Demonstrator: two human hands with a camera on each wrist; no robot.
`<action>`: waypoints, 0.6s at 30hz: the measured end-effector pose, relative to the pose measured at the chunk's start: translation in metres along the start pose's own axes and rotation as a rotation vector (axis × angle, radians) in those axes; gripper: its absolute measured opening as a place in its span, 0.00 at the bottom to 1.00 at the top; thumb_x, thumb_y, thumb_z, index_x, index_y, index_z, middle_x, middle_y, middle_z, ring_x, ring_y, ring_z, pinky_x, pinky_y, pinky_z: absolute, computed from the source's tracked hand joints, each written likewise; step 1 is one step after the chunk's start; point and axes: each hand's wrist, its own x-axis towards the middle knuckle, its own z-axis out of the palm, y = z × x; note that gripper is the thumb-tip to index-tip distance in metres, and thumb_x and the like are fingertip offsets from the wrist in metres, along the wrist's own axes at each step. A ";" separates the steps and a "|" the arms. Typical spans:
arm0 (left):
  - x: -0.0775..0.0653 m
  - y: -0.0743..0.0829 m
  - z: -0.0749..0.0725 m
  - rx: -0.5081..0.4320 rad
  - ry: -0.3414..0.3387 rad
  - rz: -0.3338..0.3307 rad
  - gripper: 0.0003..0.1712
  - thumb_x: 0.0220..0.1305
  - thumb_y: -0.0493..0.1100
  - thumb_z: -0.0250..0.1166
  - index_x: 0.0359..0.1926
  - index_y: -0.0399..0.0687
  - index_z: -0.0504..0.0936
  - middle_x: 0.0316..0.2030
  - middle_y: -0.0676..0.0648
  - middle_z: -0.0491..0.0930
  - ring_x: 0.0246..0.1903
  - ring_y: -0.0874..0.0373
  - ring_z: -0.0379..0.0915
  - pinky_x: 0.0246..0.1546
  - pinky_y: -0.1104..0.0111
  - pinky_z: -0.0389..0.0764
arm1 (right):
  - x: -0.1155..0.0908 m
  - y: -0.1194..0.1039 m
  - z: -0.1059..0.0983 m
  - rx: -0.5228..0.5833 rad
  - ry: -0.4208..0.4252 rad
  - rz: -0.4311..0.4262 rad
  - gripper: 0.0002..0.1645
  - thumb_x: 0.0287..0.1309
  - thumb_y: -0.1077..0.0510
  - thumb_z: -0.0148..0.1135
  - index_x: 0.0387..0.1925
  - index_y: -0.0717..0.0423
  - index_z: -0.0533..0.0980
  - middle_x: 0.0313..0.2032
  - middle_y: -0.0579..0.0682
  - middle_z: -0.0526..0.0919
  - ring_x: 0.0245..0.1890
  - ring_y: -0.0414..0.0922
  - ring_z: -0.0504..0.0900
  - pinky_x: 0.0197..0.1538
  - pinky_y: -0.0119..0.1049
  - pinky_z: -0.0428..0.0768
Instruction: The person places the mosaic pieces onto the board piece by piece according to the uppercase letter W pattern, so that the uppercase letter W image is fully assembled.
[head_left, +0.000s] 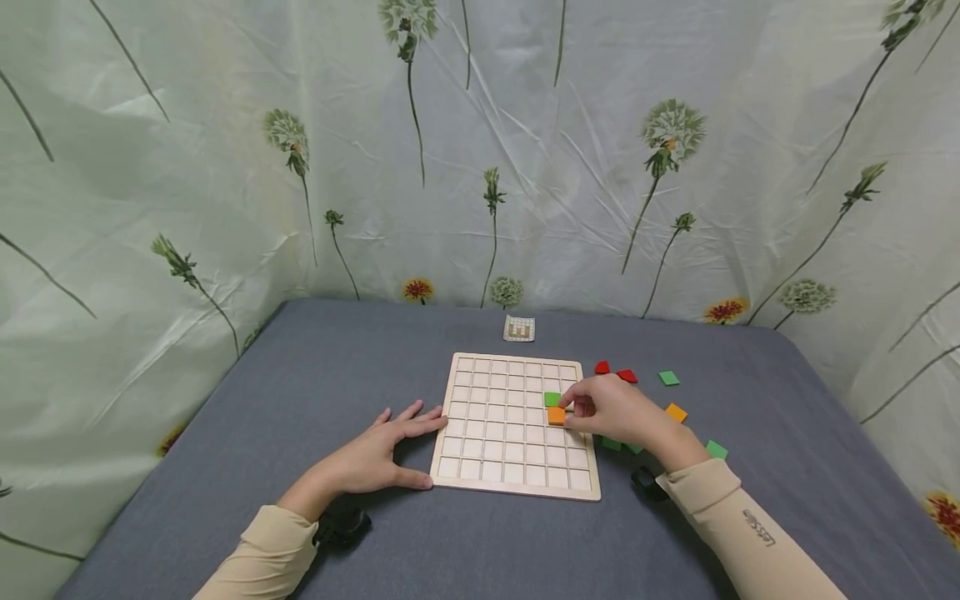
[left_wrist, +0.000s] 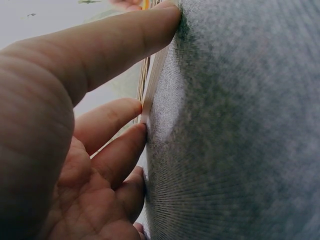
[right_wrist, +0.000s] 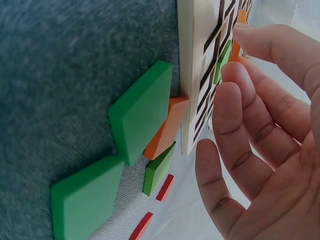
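Observation:
A pale wooden grid board (head_left: 510, 492) lies flat on the table. My left hand (head_left: 375, 458) rests at its left side, fingers spread, with the thumb and fingertips touching the edge; the left wrist view shows those fingertips (left_wrist: 135, 107) against the rim. Over the board's right part, my right hand (head_left: 618, 408) pinches an orange square tile (head_left: 556, 416) between thumb and index finger. Directly behind that tile, a green square tile (head_left: 552, 399) sits on the grid. The right wrist view shows the orange tile (right_wrist: 237, 49) partly covered by the fingers.
Loose tiles lie right of the board: two red ones (head_left: 627, 377), an orange one (head_left: 676, 412) and several green ones (head_left: 668, 378), some partly hidden by my right hand. Behind the board is a small card with a grid pattern (head_left: 519, 328). A flowered curtain (head_left: 525, 167) hangs behind the table.

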 end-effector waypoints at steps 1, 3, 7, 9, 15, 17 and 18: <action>0.000 0.000 0.000 0.001 0.000 0.000 0.51 0.58 0.53 0.82 0.80 0.55 0.71 0.83 0.47 0.62 0.86 0.36 0.42 0.81 0.29 0.32 | 0.000 0.000 0.000 -0.004 0.000 0.001 0.09 0.63 0.60 0.74 0.45 0.54 0.88 0.26 0.39 0.81 0.28 0.36 0.76 0.33 0.30 0.78; 0.000 -0.001 0.000 0.002 -0.001 0.002 0.51 0.58 0.53 0.82 0.80 0.55 0.71 0.83 0.47 0.62 0.86 0.36 0.42 0.81 0.29 0.32 | 0.000 -0.001 0.000 -0.007 0.002 0.003 0.09 0.63 0.60 0.75 0.45 0.54 0.88 0.26 0.39 0.81 0.28 0.36 0.76 0.33 0.30 0.77; 0.001 -0.001 0.000 0.003 0.001 0.009 0.51 0.58 0.53 0.82 0.80 0.54 0.71 0.83 0.47 0.63 0.86 0.36 0.41 0.80 0.28 0.32 | 0.000 -0.002 -0.001 -0.015 0.006 -0.007 0.09 0.63 0.60 0.74 0.45 0.54 0.88 0.26 0.39 0.81 0.27 0.36 0.76 0.33 0.29 0.77; 0.001 -0.002 0.000 0.003 0.000 0.011 0.51 0.58 0.53 0.82 0.80 0.54 0.71 0.83 0.47 0.63 0.86 0.36 0.41 0.80 0.28 0.32 | 0.000 -0.003 -0.001 -0.017 0.007 -0.010 0.08 0.63 0.61 0.74 0.44 0.54 0.88 0.26 0.40 0.81 0.27 0.36 0.76 0.33 0.29 0.77; 0.001 -0.002 0.000 0.000 -0.004 0.010 0.51 0.58 0.53 0.82 0.80 0.54 0.71 0.83 0.47 0.63 0.86 0.36 0.41 0.80 0.28 0.32 | 0.000 -0.005 -0.002 -0.019 0.010 -0.013 0.08 0.63 0.61 0.74 0.44 0.54 0.89 0.26 0.40 0.81 0.28 0.35 0.75 0.32 0.29 0.76; 0.001 -0.001 0.000 0.001 -0.003 0.008 0.51 0.58 0.53 0.82 0.80 0.54 0.71 0.83 0.47 0.63 0.86 0.37 0.41 0.80 0.28 0.32 | 0.000 -0.005 -0.002 -0.019 0.012 -0.015 0.09 0.63 0.61 0.74 0.44 0.54 0.89 0.26 0.40 0.81 0.28 0.35 0.75 0.32 0.29 0.76; 0.001 -0.001 0.000 0.001 -0.004 0.004 0.51 0.58 0.53 0.82 0.80 0.54 0.71 0.83 0.47 0.63 0.86 0.37 0.41 0.81 0.29 0.32 | 0.000 -0.005 -0.002 -0.019 0.012 -0.016 0.09 0.63 0.61 0.74 0.45 0.54 0.89 0.26 0.40 0.81 0.28 0.35 0.75 0.32 0.29 0.76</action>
